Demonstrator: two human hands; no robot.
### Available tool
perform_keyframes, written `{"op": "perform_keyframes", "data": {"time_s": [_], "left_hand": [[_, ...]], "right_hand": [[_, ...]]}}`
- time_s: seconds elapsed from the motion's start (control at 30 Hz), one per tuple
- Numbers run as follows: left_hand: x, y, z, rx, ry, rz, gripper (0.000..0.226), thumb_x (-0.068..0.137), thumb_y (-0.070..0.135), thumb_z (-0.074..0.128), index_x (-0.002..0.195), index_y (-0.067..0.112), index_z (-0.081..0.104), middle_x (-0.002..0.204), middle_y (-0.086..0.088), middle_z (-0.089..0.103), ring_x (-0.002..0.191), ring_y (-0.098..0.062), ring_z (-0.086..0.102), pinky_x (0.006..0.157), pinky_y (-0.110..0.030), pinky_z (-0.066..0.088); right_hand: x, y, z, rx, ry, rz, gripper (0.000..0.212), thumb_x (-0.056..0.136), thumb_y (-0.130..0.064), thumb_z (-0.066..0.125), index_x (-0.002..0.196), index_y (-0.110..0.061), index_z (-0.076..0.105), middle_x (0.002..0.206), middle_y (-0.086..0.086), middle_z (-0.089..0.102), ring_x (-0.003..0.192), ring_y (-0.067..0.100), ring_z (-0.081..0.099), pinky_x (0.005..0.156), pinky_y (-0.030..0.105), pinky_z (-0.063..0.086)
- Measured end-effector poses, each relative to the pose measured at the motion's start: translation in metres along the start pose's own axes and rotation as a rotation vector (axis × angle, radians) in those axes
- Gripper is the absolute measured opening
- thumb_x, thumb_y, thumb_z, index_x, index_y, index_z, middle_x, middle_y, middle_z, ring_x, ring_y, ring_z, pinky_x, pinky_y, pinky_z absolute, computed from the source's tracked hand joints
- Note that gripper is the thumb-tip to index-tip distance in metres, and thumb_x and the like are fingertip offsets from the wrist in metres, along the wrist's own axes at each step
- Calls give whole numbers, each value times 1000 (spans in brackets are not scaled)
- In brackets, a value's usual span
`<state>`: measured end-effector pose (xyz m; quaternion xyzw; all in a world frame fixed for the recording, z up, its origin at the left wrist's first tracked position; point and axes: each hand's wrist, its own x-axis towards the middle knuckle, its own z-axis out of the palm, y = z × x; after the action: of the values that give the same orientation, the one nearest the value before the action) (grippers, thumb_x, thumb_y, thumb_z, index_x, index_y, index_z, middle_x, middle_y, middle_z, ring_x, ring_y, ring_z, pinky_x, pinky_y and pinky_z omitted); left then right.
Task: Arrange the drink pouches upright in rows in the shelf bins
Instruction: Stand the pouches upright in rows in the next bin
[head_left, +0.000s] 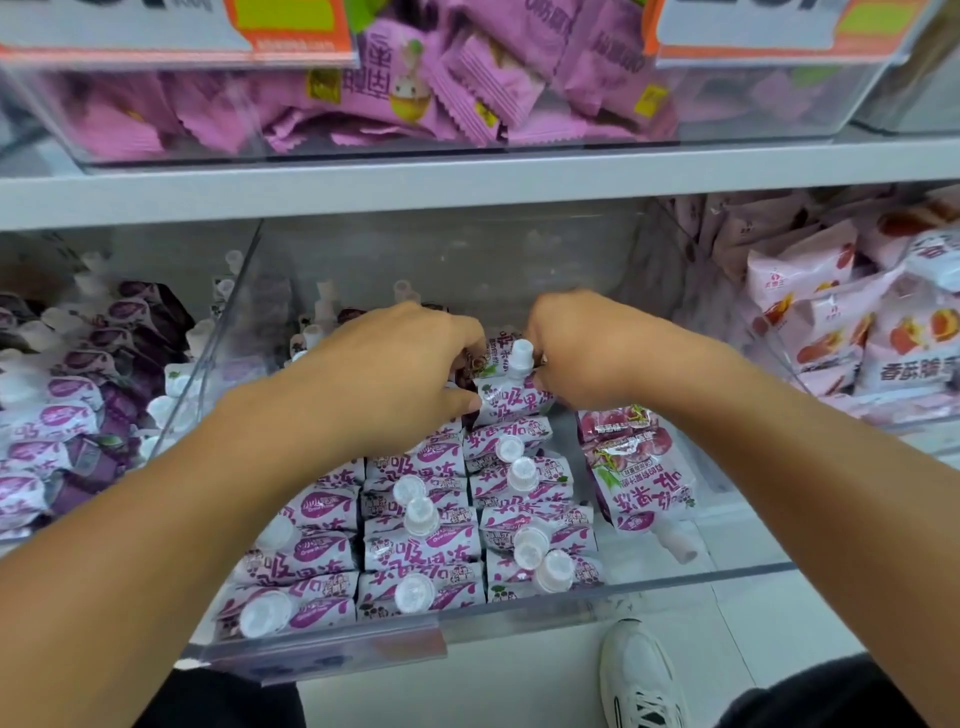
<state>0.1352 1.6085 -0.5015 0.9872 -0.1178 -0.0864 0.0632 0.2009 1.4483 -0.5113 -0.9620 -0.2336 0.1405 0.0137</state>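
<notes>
Purple-and-white drink pouches with white caps stand in rows in the clear middle bin (519, 605). My left hand (395, 369) and my right hand (587, 348) both grip one upright pouch (511, 387) at the far end of the middle row, thumbs pressing its sides. Behind my hands more pouch caps (324, 304) poke up. One pouch (644, 483) lies flat, cap toward me, in the bin's bare right part, with another flat pouch (615, 423) behind it.
The bin to the left (67, 395) holds jumbled purple pouches. A bin on the right (857, 332) holds pink peach packets. Above, a shelf bin (415, 93) is full of pink wrapped snacks. My white shoe (639, 675) stands on the floor below.
</notes>
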Motion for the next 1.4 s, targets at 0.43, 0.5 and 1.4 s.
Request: {"op": "perform_keyframes", "data": {"time_s": [0.43,0.5,1.4], "left_hand": [[23,14,4,-6,-193,91,23,101,34,51,111,24,69,100,3,70,88,-18,63,84,-41,53],[23,12,7,-30,-206,110,25,100,37,51,106,22,71,95,4,70,84,-17,64,82,-41,54],[19,7,10,-78,-162,39,28,102,49,39,86,27,47,77,0,54,66,-19,51,61,-35,43]], "right_hand": [[-5,20,-22,-15,-129,15,27,94,-14,63,121,-19,66,82,-11,59,84,19,63,78,30,55],[7,27,-27,-85,12,97,28,87,-14,70,114,-11,68,99,7,68,89,26,65,82,34,56],[52,16,4,-155,-20,-38,18,87,-8,61,104,-11,65,105,11,66,88,29,63,78,31,55]]}}
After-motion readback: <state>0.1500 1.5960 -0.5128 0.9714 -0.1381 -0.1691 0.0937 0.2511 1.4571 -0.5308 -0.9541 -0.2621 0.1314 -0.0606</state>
